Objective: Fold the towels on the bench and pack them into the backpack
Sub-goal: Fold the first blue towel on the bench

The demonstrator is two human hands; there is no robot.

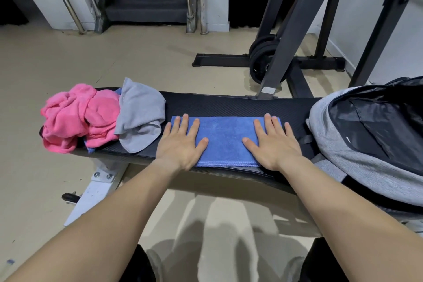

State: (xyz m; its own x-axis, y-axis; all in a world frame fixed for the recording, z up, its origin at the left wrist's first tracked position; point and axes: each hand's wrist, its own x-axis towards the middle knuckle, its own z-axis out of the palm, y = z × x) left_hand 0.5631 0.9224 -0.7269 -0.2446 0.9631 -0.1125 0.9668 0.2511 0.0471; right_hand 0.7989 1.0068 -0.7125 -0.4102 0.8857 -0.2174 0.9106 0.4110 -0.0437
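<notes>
Your left hand (pixel 180 144) and right hand (pixel 273 144) both lie flat, fingers straight and spread, pressing the two ends of the blue towel (pixel 225 139). It is a folded, fuzzy rectangle lying along the middle of the bench (pixel 229 104) (black padding with a fine ribbed weave). At the bench's left end a crumpled pink towel (pixel 80 117) sits in a soft heap, touching a limp grey towel (pixel 140 114) draped beside it. At the right end the backpack (pixel 366 135) rests open, grey knit fabric outside, shiny black lining within. Black weight plates (pixel 263 59) lean by the dark metal rack (pixel 297 30) behind.
</notes>
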